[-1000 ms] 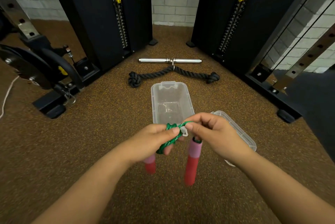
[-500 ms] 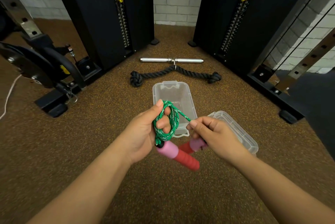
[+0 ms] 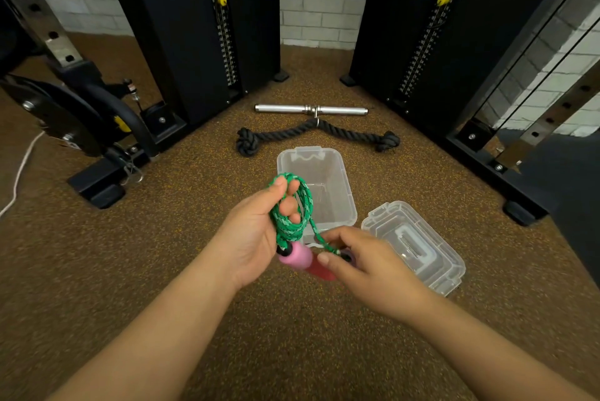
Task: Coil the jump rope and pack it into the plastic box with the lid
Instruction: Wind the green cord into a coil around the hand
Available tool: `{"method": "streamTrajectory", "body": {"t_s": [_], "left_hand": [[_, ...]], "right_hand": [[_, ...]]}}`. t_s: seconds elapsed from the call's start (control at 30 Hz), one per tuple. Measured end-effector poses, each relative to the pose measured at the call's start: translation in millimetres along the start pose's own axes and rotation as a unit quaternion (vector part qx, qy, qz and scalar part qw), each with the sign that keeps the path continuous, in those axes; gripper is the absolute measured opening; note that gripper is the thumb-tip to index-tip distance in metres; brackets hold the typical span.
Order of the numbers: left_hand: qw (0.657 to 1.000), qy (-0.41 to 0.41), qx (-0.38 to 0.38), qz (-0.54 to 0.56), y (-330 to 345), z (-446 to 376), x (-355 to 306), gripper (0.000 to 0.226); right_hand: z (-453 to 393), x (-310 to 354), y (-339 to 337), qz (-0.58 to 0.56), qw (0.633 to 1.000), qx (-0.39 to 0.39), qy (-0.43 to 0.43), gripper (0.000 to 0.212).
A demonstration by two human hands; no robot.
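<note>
A green jump rope is wound in several loops around the fingers of my left hand. One pink and red handle hangs below that hand. My right hand grips the second handle, which is mostly hidden in its fingers, with a short length of rope running up to the coil. Both hands hover just in front of the open clear plastic box on the floor. Its clear lid lies separate on the floor to the right of the box.
A black rope attachment and a chrome bar lie on the brown rubber floor beyond the box. Black weight-stack columns stand left and right. A weight plate and rack foot are at left. A white cord trails at far left.
The coil on my left hand has gained rope. My right hand has moved down and closer to the left, shortening the free rope. The pink handle has swung under my left hand.
</note>
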State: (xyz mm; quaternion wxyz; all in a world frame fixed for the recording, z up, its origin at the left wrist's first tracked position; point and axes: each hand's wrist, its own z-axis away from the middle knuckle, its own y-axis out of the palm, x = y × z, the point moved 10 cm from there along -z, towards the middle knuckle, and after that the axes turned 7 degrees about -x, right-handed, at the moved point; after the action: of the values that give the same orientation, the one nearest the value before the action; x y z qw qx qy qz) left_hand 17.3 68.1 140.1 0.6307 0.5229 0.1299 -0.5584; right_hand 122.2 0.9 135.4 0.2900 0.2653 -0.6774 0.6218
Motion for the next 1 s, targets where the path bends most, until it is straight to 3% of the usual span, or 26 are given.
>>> {"method": "streamTrajectory", "body": {"t_s": [0.03,0.17,0.23,0.37,0.5,0.63,0.73,0.83,1.0], "left_hand": [[0.999,0.010,0.002,-0.047,0.2,1.1,-0.6,0.024],[0.980,0.022,0.054,-0.192,14.8,9.5,7.7,0.034],[0.971,0.011,0.092,-0.221,22.8,14.3,17.4,0.036],[0.958,-0.024,0.179,-0.221,33.7,23.6,27.8,0.037],[0.939,-0.025,0.184,-0.291,32.4,25.1,28.2,0.027],[0.926,0.001,0.141,-0.351,27.6,19.3,25.7,0.033],[0.907,0.053,0.092,-0.408,19.8,9.5,22.4,0.021],[0.908,0.097,0.049,-0.404,17.2,5.3,15.2,0.014],[0.915,0.134,0.013,-0.381,21.6,5.3,9.7,0.018]], "right_hand": [[0.0,-3.1,0.8,-0.063,0.998,0.005,0.028,0.012],[-1.2,-1.0,8.3,-0.318,0.942,0.038,0.104,0.028],[-1.5,10.0,11.0,-0.354,0.929,0.070,0.085,0.035],[1.2,20.9,11.3,-0.398,0.906,0.120,0.077,0.023],[-4.8,7.4,-2.1,-0.375,0.918,0.088,0.096,0.033],[-8.6,2.9,-16.0,-0.362,0.926,0.039,0.104,0.023],[-10.5,-2.5,-22.1,-0.320,0.942,-0.011,0.106,0.012],[-11.2,-4.1,-27.9,-0.294,0.950,-0.053,0.094,0.007],[-12.9,-3.6,-39.0,-0.291,0.947,-0.112,0.076,0.019]]}}
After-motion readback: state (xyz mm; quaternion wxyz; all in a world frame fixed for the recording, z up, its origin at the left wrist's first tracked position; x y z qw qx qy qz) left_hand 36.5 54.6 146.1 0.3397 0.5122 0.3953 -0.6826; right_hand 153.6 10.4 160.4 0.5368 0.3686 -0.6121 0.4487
